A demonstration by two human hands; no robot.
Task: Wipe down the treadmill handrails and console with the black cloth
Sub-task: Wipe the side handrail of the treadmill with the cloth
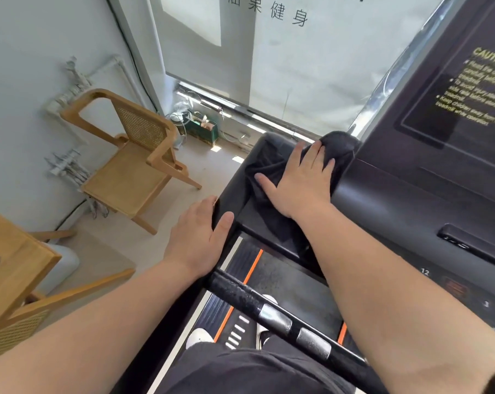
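Observation:
My right hand (300, 180) lies flat with spread fingers on the black cloth (269, 172), pressing it onto the left wing of the treadmill console (397, 200). The cloth is bunched, reaching up to the console's upright panel and hanging down below my wrist. My left hand (198, 237) holds the outer edge of the left handrail (229, 203), thumb on top and fingers over its far side. A black crossbar with metal grip sensors (277, 314) runs below my forearms.
A wooden cane-back chair (132, 166) stands left of the treadmill, a wooden table (10, 268) at the near left. A green box and cables (203, 129) lie by the window sill. The treadmill belt (291, 282) and my shoes are below. A caution label (473, 92) is on the console.

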